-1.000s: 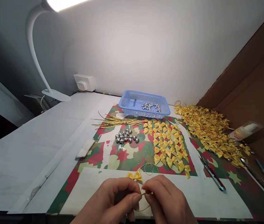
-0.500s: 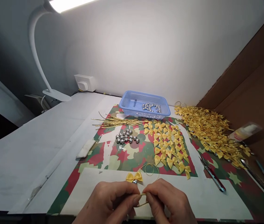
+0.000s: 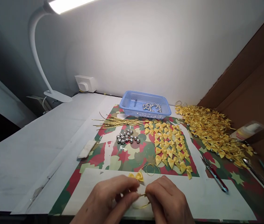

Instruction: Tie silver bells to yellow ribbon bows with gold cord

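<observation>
At the near edge of the table my left hand (image 3: 108, 199) and my right hand (image 3: 166, 197) meet fingertip to fingertip, both pinched on a thin gold cord (image 3: 143, 195) whose loop hangs below them. Just beyond my left fingers lies one yellow ribbon bow (image 3: 136, 176), partly hidden by them, with a small gold cord ring (image 3: 152, 169) beside it. Both rest on a white sheet (image 3: 206, 199).
Rows of yellow bows (image 3: 168, 144) lie mid-table, with silver bells (image 3: 127, 137) and gold cord lengths (image 3: 116, 122) to their left. A blue basket (image 3: 145, 107) holds more bells. A heap of finished bows (image 3: 213, 132) fills the right, scissors (image 3: 214, 177) nearer. Lamp (image 3: 40, 59) at back left.
My hands have shifted slightly toward the single bow while working the cord; my left fingers now cover part of the bow. Nothing else on the table has moved.
</observation>
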A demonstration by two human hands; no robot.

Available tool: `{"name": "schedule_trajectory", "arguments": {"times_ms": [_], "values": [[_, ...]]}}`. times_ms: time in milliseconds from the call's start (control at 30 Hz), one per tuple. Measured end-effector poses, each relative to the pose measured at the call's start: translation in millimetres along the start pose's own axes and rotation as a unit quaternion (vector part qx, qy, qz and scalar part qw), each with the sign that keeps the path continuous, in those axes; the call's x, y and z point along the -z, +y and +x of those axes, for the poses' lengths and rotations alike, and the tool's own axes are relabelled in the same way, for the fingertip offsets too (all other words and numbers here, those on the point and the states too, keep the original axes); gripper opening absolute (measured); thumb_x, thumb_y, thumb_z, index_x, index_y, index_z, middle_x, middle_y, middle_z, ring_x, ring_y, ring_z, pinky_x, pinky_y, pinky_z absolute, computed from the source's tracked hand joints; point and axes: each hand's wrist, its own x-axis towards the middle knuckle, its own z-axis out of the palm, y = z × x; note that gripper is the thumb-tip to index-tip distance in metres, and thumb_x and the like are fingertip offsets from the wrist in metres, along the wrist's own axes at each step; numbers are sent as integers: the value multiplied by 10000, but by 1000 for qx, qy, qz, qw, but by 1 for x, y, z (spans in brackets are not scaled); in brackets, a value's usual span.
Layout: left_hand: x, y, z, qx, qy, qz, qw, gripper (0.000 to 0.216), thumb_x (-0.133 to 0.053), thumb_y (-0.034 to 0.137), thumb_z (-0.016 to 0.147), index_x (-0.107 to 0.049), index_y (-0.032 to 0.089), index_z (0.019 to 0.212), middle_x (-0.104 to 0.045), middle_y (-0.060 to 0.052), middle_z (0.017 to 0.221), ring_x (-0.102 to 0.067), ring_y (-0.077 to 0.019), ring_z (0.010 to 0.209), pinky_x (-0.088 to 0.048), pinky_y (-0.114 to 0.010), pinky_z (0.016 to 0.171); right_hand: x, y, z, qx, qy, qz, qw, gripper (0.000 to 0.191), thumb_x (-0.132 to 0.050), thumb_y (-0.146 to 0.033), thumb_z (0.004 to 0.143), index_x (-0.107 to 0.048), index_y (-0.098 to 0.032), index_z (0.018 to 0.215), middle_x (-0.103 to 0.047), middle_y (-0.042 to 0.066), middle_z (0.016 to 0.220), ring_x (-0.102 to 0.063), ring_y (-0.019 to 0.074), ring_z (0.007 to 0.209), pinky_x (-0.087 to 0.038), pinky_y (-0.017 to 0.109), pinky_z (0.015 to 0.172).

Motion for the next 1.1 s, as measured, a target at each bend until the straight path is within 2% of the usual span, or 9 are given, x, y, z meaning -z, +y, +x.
{"name": "schedule_trajectory", "arguments": {"times_ms": [100,233,400,567,667,767,933,1000,1100], "values": [[7,-5,8,-23,55,47,997,169,-564,318,950,-724,277,986,-718,-4,955,-686,-211,864,-516,-260,762,-1,0,1,-58,-6,42,997,191,-463,-127,982,-529,-226,832,-585,-7,748,-568,149,696,-392,267,605],[4,-15,18,-29,24,147,988,200,-518,266,948,-712,224,974,-652,-63,1043,-676,-257,934,-531,-352,787,-3,-1,2,-82,-6,59,995,200,-448,-150,1003,-526,-232,838,-589,-8,759,-587,150,718,-401,259,620],[-6,-21,20,-38,16,187,981,152,-504,223,930,-655,224,920,-625,-70,1055,-652,-287,951,-520,-431,797,-5,1,2,-74,0,61,995,198,-456,-130,988,-547,-228,842,-603,-2,761,-598,152,708,-415,254,606],[-7,-20,20,-72,-2,187,980,190,-429,161,936,-540,225,794,-630,-51,941,-633,-259,869,-508,-413,756,-13,3,6,-39,-3,68,997,196,-474,-73,937,-590,-227,902,-635,-1,798,-601,158,731,-425,258,626],[-9,-18,19,-66,-22,187,980,240,-382,165,953,-507,230,759,-646,-48,852,-640,-250,787,-514,-394,700,-18,3,7,-36,-4,54,998,196,-473,-79,928,-596,-227,893,-633,4,789,-593,168,726,-417,264,624],[-10,-18,16,-44,-28,183,982,242,-387,195,972,-538,226,786,-657,-40,786,-656,-252,738,-524,-388,669,-18,4,6,-48,-8,61,997,193,-462,-98,938,-594,-230,890,-630,1,794,-594,167,732,-415,261,629],[-11,-23,10,-56,17,136,989,166,-503,172,929,-623,237,1024,-656,-64,1049,-667,-270,944,-541,-386,800,-11,6,3,-66,3,64,996,196,-458,-104,956,-563,-230,847,-608,-7,753,-595,154,698,-408,250,599],[-11,-24,9,-58,27,142,988,137,-558,171,904,-623,248,996,-634,-60,1085,-653,-269,960,-533,-378,819,-9,6,3,-71,4,59,996,198,-462,-113,963,-561,-228,836,-598,-7,738,-595,149,679,-402,246,579],[-13,-24,8,-59,37,168,983,107,-598,151,866,-590,256,846,-642,-39,1020,-643,-263,912,-512,-371,786,-9,6,2,-77,4,56,995,202,-461,-134,972,-566,-230,829,-600,-8,739,-597,146,666,-402,245,570]]}}
